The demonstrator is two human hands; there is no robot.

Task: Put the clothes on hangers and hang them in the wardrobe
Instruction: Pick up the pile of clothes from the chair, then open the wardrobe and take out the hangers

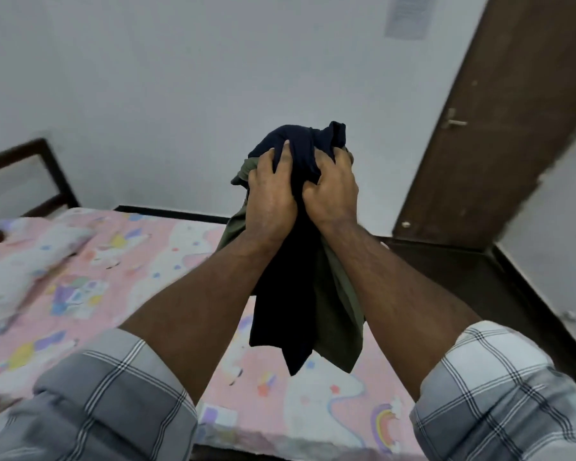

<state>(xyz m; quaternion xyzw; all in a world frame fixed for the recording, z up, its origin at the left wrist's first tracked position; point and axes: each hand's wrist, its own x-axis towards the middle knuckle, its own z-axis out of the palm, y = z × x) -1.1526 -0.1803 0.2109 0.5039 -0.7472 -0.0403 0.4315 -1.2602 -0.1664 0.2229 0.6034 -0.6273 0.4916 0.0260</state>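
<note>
Above the pink patterned bedsheet (140, 261), left hand (270, 191) and right hand (332, 188) clutch bunched navy and olive cloth garments (300, 294), fingers curled tight.

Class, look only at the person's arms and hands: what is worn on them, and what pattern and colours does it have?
Both forearms are bare. The left sleeve and right sleeve are rolled up, grey-and-white check with dark lines. The left hand and right hand wear no gloves.

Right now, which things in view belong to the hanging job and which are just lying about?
Job:
navy garment, gripped by both hands
olive garment, bunched with it
left hand
right hand

Lying about:
bed
pillow
door

No hanger or wardrobe in view.
</note>
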